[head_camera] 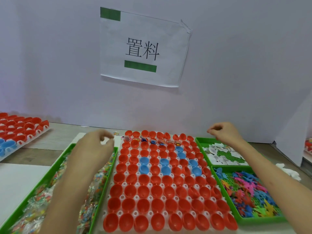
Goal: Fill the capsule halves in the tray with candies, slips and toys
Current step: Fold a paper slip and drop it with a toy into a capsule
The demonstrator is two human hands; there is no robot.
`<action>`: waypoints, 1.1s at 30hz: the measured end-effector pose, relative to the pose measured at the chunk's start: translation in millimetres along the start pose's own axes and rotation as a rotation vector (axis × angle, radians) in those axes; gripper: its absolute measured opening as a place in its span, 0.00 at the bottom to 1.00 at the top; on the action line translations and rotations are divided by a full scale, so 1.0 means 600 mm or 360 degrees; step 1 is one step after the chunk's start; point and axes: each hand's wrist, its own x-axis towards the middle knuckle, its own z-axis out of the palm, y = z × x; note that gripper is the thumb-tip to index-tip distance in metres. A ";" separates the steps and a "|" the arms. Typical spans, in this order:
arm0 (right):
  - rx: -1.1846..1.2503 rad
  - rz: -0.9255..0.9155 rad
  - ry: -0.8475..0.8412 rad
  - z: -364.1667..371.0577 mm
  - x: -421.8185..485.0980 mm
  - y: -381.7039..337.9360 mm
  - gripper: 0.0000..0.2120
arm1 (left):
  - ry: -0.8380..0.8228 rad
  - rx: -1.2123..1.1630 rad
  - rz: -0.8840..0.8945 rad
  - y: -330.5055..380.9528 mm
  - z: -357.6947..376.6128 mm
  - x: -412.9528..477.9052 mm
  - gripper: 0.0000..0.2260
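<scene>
A white tray (124,184) in the middle holds rows of red capsule halves (157,190) and a few blue ones (144,161). Several halves in the second row from the back (152,141) have small items in them. My left hand (94,147) hovers over the far end of the green candy tray (108,181), fingers curled and blurred; I cannot see whether it holds anything. My right hand (222,132) hangs over the back edge of the slips tray (219,155), fingertips drawn together with nothing visible between them. The toys tray (249,191) lies in front of the slips.
A second tray of red and blue halves (22,127) sits at the back left. A wall with a paper sign (143,48) stands close behind the trays. One loose candy (116,133) lies behind the capsule tray. Crumpled white material (288,172) lies at the right.
</scene>
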 end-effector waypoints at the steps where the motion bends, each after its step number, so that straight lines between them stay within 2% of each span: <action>1: -0.0081 0.0056 -0.0017 -0.010 -0.005 0.023 0.05 | -0.0103 0.0095 -0.0106 -0.015 0.007 0.004 0.09; 4: -0.0377 0.0236 -0.0072 -0.026 -0.027 0.089 0.06 | -0.0210 0.0245 -0.0267 -0.049 0.025 0.006 0.11; 7: -0.0516 0.0376 -0.0195 -0.030 -0.052 0.123 0.08 | -0.0111 0.0296 -0.0271 -0.063 0.037 -0.001 0.08; 10: -0.0462 0.0304 -0.0209 -0.028 -0.064 0.132 0.05 | -0.0108 0.0210 -0.0341 -0.068 0.043 0.000 0.04; 12: -0.0417 0.0225 -0.0192 -0.024 -0.069 0.131 0.03 | -0.0103 0.0195 -0.0381 -0.071 0.045 0.002 0.06; 15: -0.0333 0.0150 -0.0202 -0.019 -0.075 0.125 0.08 | -0.0081 0.0165 -0.0383 -0.073 0.049 0.004 0.08; 18: -0.0334 0.0106 -0.0327 -0.019 -0.083 0.116 0.06 | -0.0032 0.0094 -0.0335 -0.077 0.048 0.007 0.09; 22: -0.0254 0.0142 -0.0318 -0.016 -0.084 0.112 0.07 | 0.0052 -0.0027 -0.0281 -0.076 0.031 0.009 0.09; 26: -0.0171 0.0145 -0.0148 -0.008 -0.082 0.117 0.09 | 0.0273 -0.0174 -0.0053 -0.057 0.013 0.007 0.09; 30: -0.0237 0.0104 -0.0090 -0.005 -0.081 0.130 0.20 | 0.0474 -0.0416 0.0225 -0.011 -0.003 -0.002 0.09; 33: -0.0243 0.0086 0.0080 -0.008 -0.090 0.129 0.15 | 0.0521 -0.0591 0.0399 0.027 -0.009 -0.018 0.08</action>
